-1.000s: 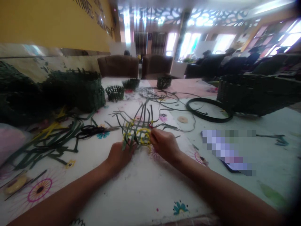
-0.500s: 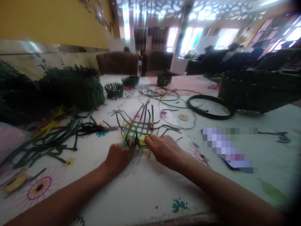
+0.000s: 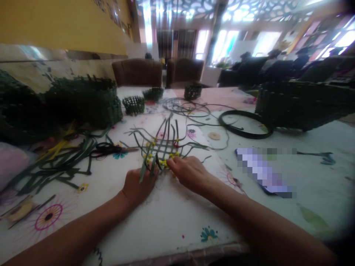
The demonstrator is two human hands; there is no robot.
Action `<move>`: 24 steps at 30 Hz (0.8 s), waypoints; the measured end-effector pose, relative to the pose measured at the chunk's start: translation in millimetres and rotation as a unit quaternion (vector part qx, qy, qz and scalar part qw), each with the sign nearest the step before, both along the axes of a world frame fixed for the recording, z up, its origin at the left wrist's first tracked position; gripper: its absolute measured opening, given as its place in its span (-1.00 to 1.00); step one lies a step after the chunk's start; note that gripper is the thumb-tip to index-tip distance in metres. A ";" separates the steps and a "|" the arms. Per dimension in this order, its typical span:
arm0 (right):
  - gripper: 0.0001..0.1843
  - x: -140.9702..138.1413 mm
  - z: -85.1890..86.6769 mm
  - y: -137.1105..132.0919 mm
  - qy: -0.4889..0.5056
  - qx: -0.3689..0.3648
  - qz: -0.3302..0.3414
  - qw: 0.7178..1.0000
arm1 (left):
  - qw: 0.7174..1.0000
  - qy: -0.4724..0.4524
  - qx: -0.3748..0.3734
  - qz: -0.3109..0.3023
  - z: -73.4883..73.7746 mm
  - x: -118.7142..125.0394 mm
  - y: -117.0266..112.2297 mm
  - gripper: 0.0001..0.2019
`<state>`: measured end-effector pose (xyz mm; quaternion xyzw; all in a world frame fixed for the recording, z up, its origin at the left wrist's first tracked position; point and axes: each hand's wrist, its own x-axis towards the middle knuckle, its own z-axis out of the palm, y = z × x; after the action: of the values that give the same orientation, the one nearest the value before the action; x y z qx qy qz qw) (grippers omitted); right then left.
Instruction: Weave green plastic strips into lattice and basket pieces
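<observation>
**Which way did the piece lie from the hands?**

The open lattice of flat, dark green plastic strips lay on the tabletop directly ahead of the hands and between them. Its long axis ran away from the person, with the loose ends fanning up the table.

**Which hand was nearer?**

Both touched it, so neither was clearly nearer. The left hand lay low against the near left corner, palm down and fingers spread, with strips crossing over it. The right hand came in from the near right, its fingers lightly curled onto the near edge, by the small yellow clips pinching the crossings. I could not tell whether either hand had a firm grip.

**What was the material like?**

The strips were narrow, smooth and ribbon-like, woven in a loose square grid. The white floral tablecloth beneath them looked thin and slightly creased.

**And around it?**

To the left lay a tangle of loose green strips and black-handled scissors. Beyond stood a bulky green woven basket, while a glossy black coil of strap curved on the right.
</observation>
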<state>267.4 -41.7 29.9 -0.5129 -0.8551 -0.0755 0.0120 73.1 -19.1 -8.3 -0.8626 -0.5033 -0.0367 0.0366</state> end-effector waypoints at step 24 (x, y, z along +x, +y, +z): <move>-0.85 0.1 -2.2 26.8 0.105 -0.069 0.086 0.988 | 0.995 -0.081 -0.037 0.050 7.2 4.6 1.8 -0.74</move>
<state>267.5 -14.9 27.7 -0.4419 -0.8932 0.0390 0.0731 77.7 -17.2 -1.1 -0.8312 -0.5483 -0.0859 -0.0340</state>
